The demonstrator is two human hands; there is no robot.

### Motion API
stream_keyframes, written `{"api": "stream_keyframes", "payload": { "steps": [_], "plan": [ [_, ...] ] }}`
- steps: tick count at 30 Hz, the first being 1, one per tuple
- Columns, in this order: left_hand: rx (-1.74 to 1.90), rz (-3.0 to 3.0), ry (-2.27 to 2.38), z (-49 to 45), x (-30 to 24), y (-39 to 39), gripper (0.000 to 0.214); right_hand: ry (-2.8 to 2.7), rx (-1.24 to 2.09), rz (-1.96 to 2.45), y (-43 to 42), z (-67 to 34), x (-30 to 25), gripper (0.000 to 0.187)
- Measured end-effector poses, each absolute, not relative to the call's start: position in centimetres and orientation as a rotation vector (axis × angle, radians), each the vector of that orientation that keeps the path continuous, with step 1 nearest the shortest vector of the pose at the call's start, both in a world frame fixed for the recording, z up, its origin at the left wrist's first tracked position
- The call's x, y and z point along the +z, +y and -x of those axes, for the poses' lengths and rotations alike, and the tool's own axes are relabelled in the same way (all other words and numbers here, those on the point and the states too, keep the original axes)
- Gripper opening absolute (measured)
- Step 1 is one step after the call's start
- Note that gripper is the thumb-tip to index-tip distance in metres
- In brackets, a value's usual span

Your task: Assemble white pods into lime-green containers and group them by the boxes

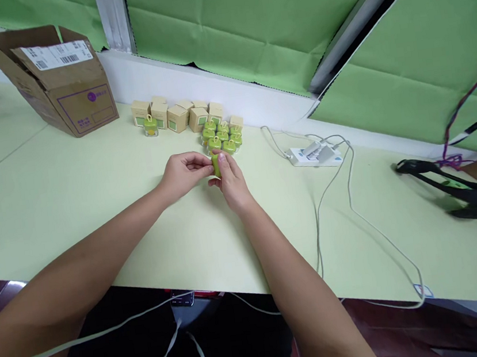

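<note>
Gripping a small green piece [216, 167] between thumb and fingers, the right hand [235, 186] was over the middle of the table [177, 244], its thumb pressed to the piece's face. The left hand [181, 177] met it from the other side, thumb and forefinger drawn together at the piece's left edge; whether they gripped it or merely touched it could not be told. Just beyond the hands stood a close cluster of green-lidded jars [222, 136], each lid topped by a pale loop. Behind it ran a row of small cardboard boxes [178, 118] near the wall, and one more green-lidded jar [151, 126] stood apart from the cluster, in front of the boxes at the left end. Farther left sat a large carton [82, 108], flaps raised, with a white label [58, 54] on one of them. To the right lay a white power strip [298, 160] with white cables [350, 191], and well beyond it a black object [470, 193], blurred.
</note>
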State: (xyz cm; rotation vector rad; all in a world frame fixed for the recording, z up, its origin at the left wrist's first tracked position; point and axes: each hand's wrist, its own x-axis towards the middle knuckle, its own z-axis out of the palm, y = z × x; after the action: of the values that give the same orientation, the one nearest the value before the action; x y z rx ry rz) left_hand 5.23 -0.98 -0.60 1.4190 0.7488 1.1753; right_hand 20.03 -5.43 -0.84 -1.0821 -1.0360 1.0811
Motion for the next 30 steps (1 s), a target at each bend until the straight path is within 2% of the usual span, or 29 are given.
{"api": "stream_keyframes", "payload": {
  "steps": [6,11,24,30],
  "plan": [
    [1.191,-1.292,0.730,-5.4,-0.2,-1.0,0.045,-0.989,1.036,1.067,-5.0,-20.7,-1.0,0.054],
    [1.258,-1.286,0.767,-5.3,0.0,-0.8,0.045,-0.969,0.971,1.127,-4.7,-21.2,-1.1,0.032],
    [1.326,-1.303,0.839,-5.0,-0.4,-0.1,0.053,-0.947,1.055,1.080,-4.7,-20.8,-1.5,0.047],
    [1.263,-1.298,0.889,-5.0,-0.6,-0.3,0.055,-0.925,1.038,1.107,-4.8,-20.8,-1.2,0.045]
  ]
}}
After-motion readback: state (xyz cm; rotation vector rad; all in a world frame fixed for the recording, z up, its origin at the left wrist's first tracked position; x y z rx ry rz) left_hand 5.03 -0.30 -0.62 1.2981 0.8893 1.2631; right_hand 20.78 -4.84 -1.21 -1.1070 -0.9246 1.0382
